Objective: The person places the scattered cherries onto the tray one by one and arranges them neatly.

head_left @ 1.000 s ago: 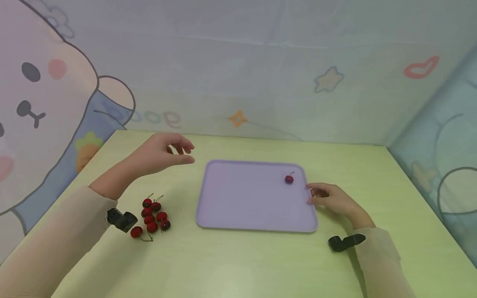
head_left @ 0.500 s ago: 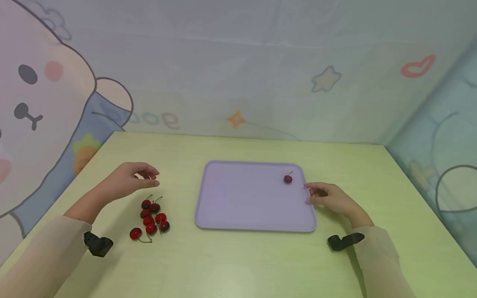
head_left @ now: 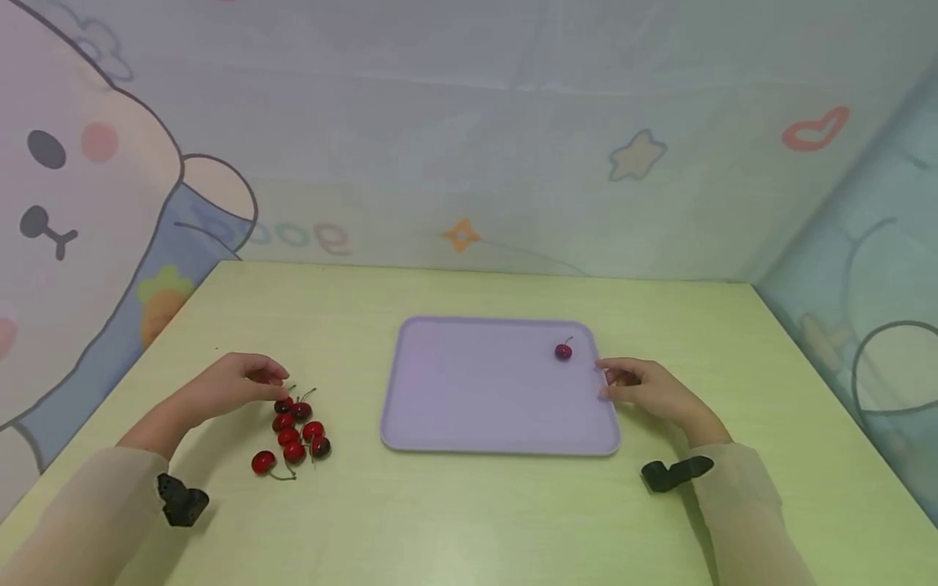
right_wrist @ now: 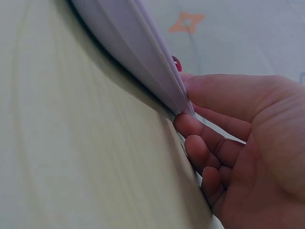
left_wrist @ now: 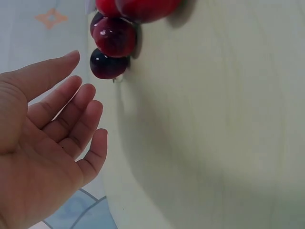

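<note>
In the head view my left hand (head_left: 223, 387) hovers at the far left side of a small pile of red cherries (head_left: 294, 452). Its thumb tip overlaps the rearmost cherry there. The left wrist view shows the fingers loosely bent and apart from the thumb, with a dark cherry (left_wrist: 108, 64) just beyond them and nothing held. My right hand (head_left: 655, 395) grips the right rim of a flat lilac tray (head_left: 498, 446). Thumb and fingers meet that edge in the right wrist view. One cherry (head_left: 563, 352) with its stem lies on the tray near the back right corner.
Everything rests on a pale yellow-green table (head_left: 469, 521). One cherry (head_left: 264, 462) with a long stem lies slightly apart at the pile's front left. A printed cloth backdrop (head_left: 469, 146) rises behind the table's back edge.
My left hand has moved left and down from near the tray's left back corner to the cherry pile. My right hand has stayed at the tray's rim.
</note>
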Tool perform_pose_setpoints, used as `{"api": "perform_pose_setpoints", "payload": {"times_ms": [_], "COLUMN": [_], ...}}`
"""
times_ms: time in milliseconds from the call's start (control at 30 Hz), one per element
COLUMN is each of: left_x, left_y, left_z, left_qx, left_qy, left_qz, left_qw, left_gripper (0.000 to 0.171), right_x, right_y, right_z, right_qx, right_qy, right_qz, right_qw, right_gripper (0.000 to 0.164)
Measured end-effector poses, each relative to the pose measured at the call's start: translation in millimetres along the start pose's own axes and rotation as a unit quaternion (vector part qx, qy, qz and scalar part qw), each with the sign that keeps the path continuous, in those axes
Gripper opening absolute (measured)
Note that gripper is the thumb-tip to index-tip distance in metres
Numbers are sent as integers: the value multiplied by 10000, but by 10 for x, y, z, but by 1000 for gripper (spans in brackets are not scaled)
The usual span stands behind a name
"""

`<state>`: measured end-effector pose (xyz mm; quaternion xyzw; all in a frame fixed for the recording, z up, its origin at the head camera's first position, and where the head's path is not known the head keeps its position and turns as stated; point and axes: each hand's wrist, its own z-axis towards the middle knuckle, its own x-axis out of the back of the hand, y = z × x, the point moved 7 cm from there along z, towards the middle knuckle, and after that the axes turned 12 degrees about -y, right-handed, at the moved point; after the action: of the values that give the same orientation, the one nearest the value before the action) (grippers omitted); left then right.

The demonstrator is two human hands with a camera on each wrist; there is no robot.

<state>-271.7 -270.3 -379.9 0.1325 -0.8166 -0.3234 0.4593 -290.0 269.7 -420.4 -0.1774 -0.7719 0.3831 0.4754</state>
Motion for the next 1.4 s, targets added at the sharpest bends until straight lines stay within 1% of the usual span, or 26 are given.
{"api": "perform_pose_setpoints", "payload": {"times_ms": [200,333,533,733,867,1167,1400], "left_x": [-20,-28,-51,-90,-112,-119,-90], "left_y": [-93,-117,-102,-87,-98,-123,-153], "left_z": [16,20,7,-4,-12,-11,-25], "left_qx": [-5,-16,-8,9,2,32,128], "left_qy": [-21,9,28,-126,-151,-73,112], "left_qz": [-189,-196,-118,-169,-98,-41,104], "left_qw": [9998,9998,9999,9998,9998,10000,9998], "left_gripper": [37,36,38,38,37,35,35], "right_x": [-6,-5,-10,-7,-16,-13,-12], "right_y": [22,5,-9,12,5,-5,-2], "right_z": [21,16,5,17,22,13,9], "right_qx": [-34,-4,-14,-23,44,71,16], "right_qy": [-7,-12,-27,-7,-34,-39,-15], "right_qz": [-1,29,57,104,128,170,100], "right_qw": [10000,10000,10000,9999,9999,9998,9999], "right_gripper": [55,55,55,54,55,54,55]}}
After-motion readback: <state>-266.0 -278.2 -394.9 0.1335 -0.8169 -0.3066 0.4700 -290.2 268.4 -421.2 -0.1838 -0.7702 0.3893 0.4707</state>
